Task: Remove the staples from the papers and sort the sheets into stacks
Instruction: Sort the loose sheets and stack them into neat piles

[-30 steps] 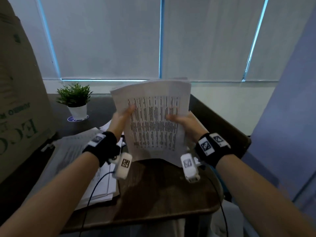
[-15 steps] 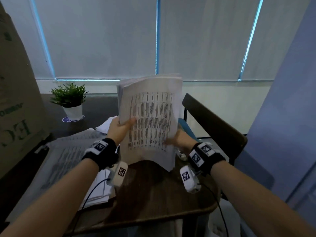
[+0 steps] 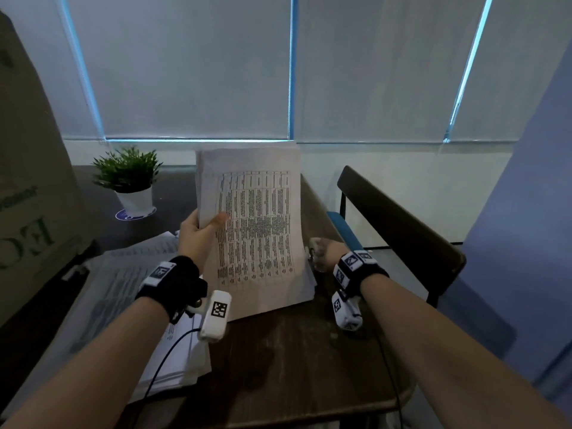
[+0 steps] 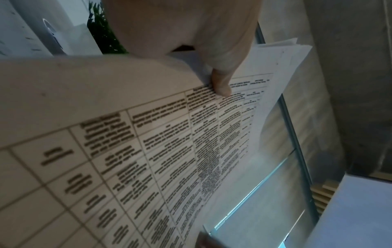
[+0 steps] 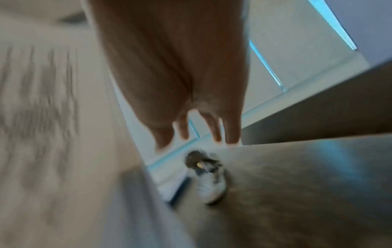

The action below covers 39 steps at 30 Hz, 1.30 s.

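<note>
Light but floppy bundle of papers, upright over the table, best pinched mid-left edge as by left hand; right hand loose-fingered, empty, reaching for a small blurred tool.

Mirrored "EC" on the cardboard box; sheet print illegible.

The paper bundle, printed with a table, stands near upright, its lower edge on the worktop. More sheets lie flat left of it.
</note>
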Available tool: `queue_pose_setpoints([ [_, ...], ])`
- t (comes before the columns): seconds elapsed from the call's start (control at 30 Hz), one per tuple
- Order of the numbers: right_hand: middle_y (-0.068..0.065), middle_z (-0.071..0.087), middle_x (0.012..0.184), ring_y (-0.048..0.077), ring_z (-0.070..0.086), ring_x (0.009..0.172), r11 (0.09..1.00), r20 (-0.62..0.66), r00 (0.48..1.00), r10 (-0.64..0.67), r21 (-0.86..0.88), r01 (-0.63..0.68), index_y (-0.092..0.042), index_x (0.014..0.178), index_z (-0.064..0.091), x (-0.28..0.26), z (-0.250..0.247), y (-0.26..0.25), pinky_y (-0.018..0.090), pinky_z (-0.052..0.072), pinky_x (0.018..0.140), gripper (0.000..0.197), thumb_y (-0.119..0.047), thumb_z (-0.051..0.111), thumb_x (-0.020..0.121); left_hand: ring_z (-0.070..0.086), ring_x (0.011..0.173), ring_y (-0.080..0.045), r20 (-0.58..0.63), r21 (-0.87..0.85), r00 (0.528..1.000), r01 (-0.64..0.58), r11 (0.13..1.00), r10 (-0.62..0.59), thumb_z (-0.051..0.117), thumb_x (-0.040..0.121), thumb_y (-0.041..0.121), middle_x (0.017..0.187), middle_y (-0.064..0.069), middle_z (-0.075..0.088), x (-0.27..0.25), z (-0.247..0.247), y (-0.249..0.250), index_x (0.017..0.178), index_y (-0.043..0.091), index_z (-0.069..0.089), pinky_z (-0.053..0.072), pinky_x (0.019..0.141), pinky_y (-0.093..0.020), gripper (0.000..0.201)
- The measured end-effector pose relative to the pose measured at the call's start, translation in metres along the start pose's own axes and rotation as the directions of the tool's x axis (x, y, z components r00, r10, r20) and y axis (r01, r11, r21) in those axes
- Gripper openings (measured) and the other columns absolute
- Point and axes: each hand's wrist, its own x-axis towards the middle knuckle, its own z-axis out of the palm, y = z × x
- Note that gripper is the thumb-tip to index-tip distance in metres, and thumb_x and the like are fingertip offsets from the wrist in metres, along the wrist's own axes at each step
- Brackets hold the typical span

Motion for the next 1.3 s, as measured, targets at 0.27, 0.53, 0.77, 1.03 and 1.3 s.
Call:
queue_pose_setpoints([
  [0.27, 0.005, 0.063, 0.129, 0.020, 0.063, 0.114, 0.614, -0.045, 0.973, -0.228, 0.769, 0.180, -0.012, 0.142, 0.044, -0.026, -0.039, -0.034, 0.044, 0.047, 0.105, 0.102, -0.063, 0.081, 0.062, 0.067, 0.089, -0.022, -0.074, -0.143, 0.997, -0.024, 0.989, 0.014, 0.055, 0.094, 0.022, 0.098, -0.004, 0.068, -0.007, 0.008, 0.012, 0.104, 0.022, 0.060, 0.055, 0.073, -0.036, 0.011],
  [0.53, 0.019, 0.065, 0.125, 0.033, 0.065, 0.108, -0.054, -0.034, 0.991, -0.132, 0.998, 0.027, -0.008, 0.137, 0.051, -0.078, -0.029, -0.007, 0.044, 0.058, 0.082, 0.063, -0.031, 0.073, 0.082, 0.060, 0.110, -0.024, -0.239, -0.431, 0.945, 0.104, 0.896, -0.225, 0.053, 0.094, 0.040, 0.121, -0.005, 0.061, -0.009, 0.043, 0.038, 0.132, 0.009, 0.047, 0.053, 0.086, -0.035, 0.050],
  [0.77, 0.021, 0.065, 0.125, 0.036, 0.062, 0.115, -0.083, -0.259, 0.966, -0.020, 0.963, 0.257, 0.002, 0.128, 0.058, -0.105, -0.064, 0.036, 0.051, 0.051, 0.098, 0.040, -0.006, 0.062, 0.090, 0.066, 0.084, -0.015, 0.060, -0.476, 0.990, 0.142, 0.868, -0.129, 0.053, 0.092, 0.002, 0.108, -0.001, 0.065, -0.016, 0.026, 0.013, 0.103, 0.013, 0.059, 0.057, 0.070, -0.026, 0.017],
  [1.03, 0.020, 0.070, 0.114, 0.039, 0.063, 0.113, 0.219, -0.314, 0.947, -0.065, 0.921, 0.321, -0.004, 0.107, 0.071, -0.110, -0.074, 0.087, 0.048, 0.054, 0.094, 0.034, -0.013, 0.079, 0.075, 0.061, 0.100, -0.028, 0.279, 0.113, 0.959, 0.025, 0.993, -0.056, 0.057, 0.087, -0.006, 0.094, 0.002, 0.070, -0.028, 0.010, -0.020, 0.115, 0.007, 0.057, 0.056, 0.070, -0.027, 0.031],
  [1.3, 0.016, 0.072, 0.111, 0.032, 0.069, 0.103, 0.286, -0.378, 0.924, 0.055, 0.892, 0.348, -0.001, 0.116, 0.067, -0.105, -0.043, 0.089, 0.055, 0.051, 0.096, 0.074, -0.042, 0.090, 0.059, 0.056, 0.087, -0.015, 0.056, 0.139, 0.996, -0.073, 0.988, 0.066, 0.046, 0.091, 0.003, 0.100, 0.000, 0.057, -0.041, 0.060, -0.008, 0.123, 0.016, 0.047, 0.049, 0.070, -0.028, 0.035],
])
